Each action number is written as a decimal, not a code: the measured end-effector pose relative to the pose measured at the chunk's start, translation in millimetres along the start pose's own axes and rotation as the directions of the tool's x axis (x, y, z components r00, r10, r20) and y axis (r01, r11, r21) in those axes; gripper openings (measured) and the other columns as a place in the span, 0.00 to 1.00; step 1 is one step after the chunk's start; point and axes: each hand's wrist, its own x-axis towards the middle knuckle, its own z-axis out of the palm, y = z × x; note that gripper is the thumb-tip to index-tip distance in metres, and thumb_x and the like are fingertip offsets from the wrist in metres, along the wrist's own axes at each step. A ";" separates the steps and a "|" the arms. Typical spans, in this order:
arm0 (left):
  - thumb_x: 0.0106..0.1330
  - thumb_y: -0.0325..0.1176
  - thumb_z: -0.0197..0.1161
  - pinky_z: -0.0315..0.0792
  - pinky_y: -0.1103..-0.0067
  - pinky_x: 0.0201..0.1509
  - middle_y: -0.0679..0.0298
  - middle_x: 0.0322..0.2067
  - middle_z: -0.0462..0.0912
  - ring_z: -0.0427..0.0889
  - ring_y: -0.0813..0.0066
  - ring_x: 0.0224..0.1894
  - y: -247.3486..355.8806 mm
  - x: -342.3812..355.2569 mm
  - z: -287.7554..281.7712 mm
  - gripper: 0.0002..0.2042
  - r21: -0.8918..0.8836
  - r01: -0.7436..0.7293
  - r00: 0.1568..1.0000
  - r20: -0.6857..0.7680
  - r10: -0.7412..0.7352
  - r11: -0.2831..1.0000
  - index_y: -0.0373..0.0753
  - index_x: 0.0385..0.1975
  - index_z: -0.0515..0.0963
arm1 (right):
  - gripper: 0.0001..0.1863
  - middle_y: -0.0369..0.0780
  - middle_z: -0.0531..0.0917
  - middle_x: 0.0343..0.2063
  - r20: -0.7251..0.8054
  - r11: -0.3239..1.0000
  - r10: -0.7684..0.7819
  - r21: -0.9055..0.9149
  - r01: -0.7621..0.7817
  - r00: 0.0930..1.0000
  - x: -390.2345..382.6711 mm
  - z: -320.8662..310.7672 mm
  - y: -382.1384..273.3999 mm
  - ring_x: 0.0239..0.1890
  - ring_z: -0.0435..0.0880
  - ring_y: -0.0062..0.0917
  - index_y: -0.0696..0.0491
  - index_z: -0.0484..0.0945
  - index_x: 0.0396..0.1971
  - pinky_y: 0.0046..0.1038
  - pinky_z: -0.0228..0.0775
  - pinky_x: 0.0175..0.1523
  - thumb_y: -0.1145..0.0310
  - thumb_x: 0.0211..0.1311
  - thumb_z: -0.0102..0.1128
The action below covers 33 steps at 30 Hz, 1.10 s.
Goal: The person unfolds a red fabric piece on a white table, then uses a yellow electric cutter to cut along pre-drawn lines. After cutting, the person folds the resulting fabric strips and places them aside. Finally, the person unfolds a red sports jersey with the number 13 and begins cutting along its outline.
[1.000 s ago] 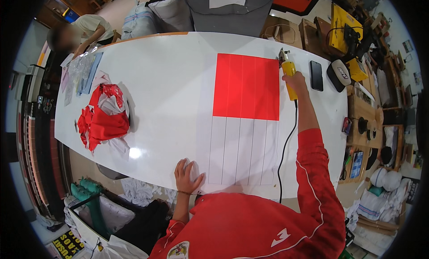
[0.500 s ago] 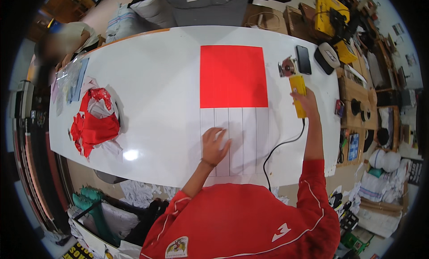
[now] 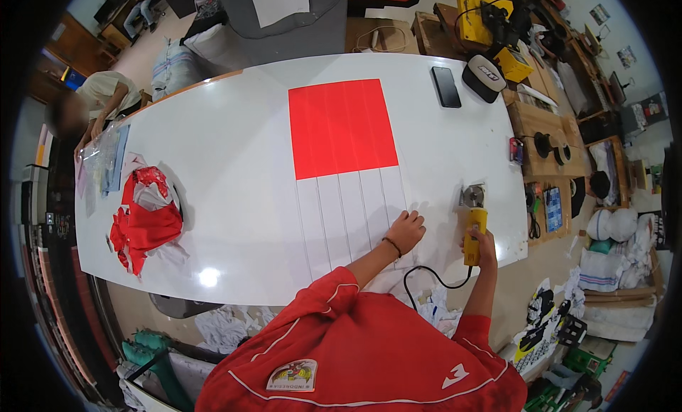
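Observation:
A red-and-white striped sheet lies flat on the table: its far part is a red panel, its near part a white panel marked with dark lengthwise lines. My left hand is at the right edge of the white panel, fingers curled together; what they pinch, if anything, is hidden. Off to its right, my right hand grips a yellow electric rotary cutter by its body. The cutter's round metal head points away from me over the tabletop, and its black cord loops toward my body.
On the white table a crumpled red-and-white cloth heap and plastic-wrapped packets lie left. A phone and a dark case rest at the far right. Another person sits at the far left.
My right hand has brought the cutter nearer to me, from beside the red panel. My left hand has slid right, from lying spread on the white panel to its edge, fingers now curled.

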 end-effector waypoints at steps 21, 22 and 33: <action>0.69 0.40 0.74 0.70 0.58 0.73 0.48 0.59 0.83 0.78 0.46 0.66 -102.8 -389.8 -104.9 0.25 -0.497 0.775 0.065 -0.552 -0.832 0.390 0.33 0.61 0.79 | 0.23 0.45 0.85 0.26 0.089 0.989 0.030 0.140 -0.042 0.996 32.6 -15.5 22.9 0.26 0.87 0.35 0.59 0.79 0.38 0.35 0.82 0.32 0.50 0.65 0.66; 0.71 0.40 0.73 0.68 0.58 0.74 0.46 0.61 0.81 0.76 0.46 0.67 -96.3 -354.6 -88.5 0.25 -0.462 0.748 0.206 -0.521 -0.828 0.477 0.32 0.62 0.79 | 0.23 0.45 0.85 0.27 0.125 0.983 0.013 0.179 -0.036 0.992 32.7 -16.9 24.4 0.26 0.87 0.35 0.59 0.79 0.38 0.35 0.82 0.32 0.50 0.65 0.66; 0.50 0.84 0.62 0.32 0.29 0.78 0.50 0.85 0.37 0.31 0.36 0.85 -168.6 -349.5 -69.7 0.65 0.169 0.630 0.753 0.105 -0.649 0.758 0.51 0.85 0.50 | 0.25 0.47 0.86 0.30 0.151 0.969 -0.016 0.247 -0.022 0.988 37.8 -26.6 38.2 0.28 0.88 0.37 0.59 0.78 0.42 0.36 0.81 0.32 0.48 0.65 0.65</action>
